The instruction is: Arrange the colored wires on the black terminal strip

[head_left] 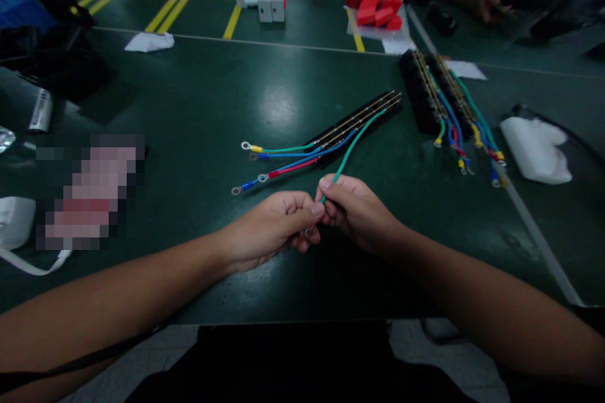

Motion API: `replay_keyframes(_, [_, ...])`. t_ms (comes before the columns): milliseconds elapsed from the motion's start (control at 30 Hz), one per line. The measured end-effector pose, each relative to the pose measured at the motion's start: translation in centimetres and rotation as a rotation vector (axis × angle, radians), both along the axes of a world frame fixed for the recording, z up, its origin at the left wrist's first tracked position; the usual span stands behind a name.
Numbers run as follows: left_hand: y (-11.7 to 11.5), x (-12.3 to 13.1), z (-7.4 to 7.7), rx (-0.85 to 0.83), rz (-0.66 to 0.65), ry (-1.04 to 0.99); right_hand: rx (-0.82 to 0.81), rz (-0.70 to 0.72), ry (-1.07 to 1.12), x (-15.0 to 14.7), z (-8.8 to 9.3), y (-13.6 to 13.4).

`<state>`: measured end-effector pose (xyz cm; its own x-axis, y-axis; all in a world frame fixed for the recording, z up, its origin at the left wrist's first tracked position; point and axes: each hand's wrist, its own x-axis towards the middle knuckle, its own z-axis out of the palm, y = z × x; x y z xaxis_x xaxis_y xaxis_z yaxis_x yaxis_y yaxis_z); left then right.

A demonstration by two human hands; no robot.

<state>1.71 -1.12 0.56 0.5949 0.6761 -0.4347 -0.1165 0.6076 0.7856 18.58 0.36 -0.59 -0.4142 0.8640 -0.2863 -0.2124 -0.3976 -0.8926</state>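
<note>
Both hands meet near the table's front edge, pinching one green wire. My left hand is closed on its end, where a ring terminal peeks out below the fingers. Just above, my right hand grips the same wire between thumb and fingers. The wire runs up to a long black terminal block with brass-coloured strips, lying slanted on the table. Other leads from that block spread left: green with a yellow-sleeved ring lug, blue ones, and a red one with a red-sleeved lug.
Two similar wired black blocks lie to the right, beside a white object. Red parts and a grey-white part stand at the back. A blurred-out flat item and white cable lie left. Another person's hand is far right.
</note>
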Motion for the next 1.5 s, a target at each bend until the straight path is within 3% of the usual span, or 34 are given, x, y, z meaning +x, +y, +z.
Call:
replay_keyframes(767, [-0.24,-0.22,0.38,0.375,-0.075,0.183,-0.016,-0.025,0.021,-0.19,0.17,-0.13])
replay_keyframes(1500, [-0.34,-0.23,0.51,0.373,-0.056,0.264,-0.018,-0.028,0.067,-0.18,-0.07,-0.18])
